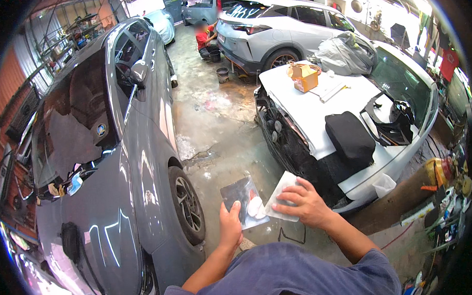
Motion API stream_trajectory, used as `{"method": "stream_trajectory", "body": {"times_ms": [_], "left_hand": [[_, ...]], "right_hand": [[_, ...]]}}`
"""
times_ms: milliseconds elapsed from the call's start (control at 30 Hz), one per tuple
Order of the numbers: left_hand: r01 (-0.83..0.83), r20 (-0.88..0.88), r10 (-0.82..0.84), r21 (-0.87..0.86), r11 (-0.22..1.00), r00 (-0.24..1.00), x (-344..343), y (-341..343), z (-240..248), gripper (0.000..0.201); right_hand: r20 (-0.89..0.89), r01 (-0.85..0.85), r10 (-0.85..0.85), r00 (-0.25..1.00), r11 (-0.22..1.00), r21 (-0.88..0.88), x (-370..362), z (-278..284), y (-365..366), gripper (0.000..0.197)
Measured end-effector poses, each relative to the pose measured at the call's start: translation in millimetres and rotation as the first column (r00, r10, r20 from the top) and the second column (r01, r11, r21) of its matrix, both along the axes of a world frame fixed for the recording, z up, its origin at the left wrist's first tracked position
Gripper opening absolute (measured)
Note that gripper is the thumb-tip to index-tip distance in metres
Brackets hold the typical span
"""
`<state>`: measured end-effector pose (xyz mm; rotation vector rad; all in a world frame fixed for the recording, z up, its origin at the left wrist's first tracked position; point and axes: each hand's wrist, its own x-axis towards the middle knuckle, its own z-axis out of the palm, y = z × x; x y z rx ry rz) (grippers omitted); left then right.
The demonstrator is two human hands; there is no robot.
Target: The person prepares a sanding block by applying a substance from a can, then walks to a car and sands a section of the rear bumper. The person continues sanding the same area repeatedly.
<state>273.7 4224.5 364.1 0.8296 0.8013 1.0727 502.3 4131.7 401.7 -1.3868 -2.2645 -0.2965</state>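
Note:
My left hand (230,223) grips the left edge of a flat grey board (236,190), thumb on top. On the board sit a lump of white paste (256,207) and a small red smear (252,194). A pale, thin, square-cornered sheet (279,193), perhaps a spreader, is in my right hand (306,203), with the fingers spread across its face and the thumb hidden. The sheet is at the board's right edge, close to the paste; whether the two touch I cannot tell. Both hands are in front of my body, above the floor.
A dark grey car (155,202) stands close on my left. To the right, a white car front (297,106) carries a box (305,78), a black padded piece (350,138) and grey sheeting (347,52). Farther off, a person in red (205,40) crouches beside a silver car (273,29) near buckets (222,75).

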Motion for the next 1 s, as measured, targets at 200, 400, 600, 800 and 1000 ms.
{"method": "stream_trajectory", "body": {"times_ms": [200,400,600,800,1000], "left_hand": [[0.075,-0.129,-0.065,0.070,0.995,0.990,2,75,3,0.031],[0.189,-0.378,-0.108,0.184,0.965,0.919,21,136,9,0.028],[0.066,-0.518,0.086,0.267,0.961,0.851,60,211,6,0.028],[0.031,-0.542,0.196,0.380,0.925,0.817,128,305,4,0.029],[-0.079,-0.432,0.270,0.412,0.908,0.861,181,399,41,0.033]], "right_hand": [[0.018,-0.156,0.158,0.987,0.983,-0.098,-2,16,89,0.042],[-0.106,-0.179,0.169,0.980,0.979,-0.095,6,4,178,0.036],[-0.239,-0.340,0.309,0.921,0.935,-0.101,23,-22,239,0.036],[-0.153,-0.419,0.398,0.905,0.896,-0.149,89,-37,323,0.034],[-0.289,-0.341,0.277,0.916,0.918,-0.202,159,-18,403,0.038]]}}
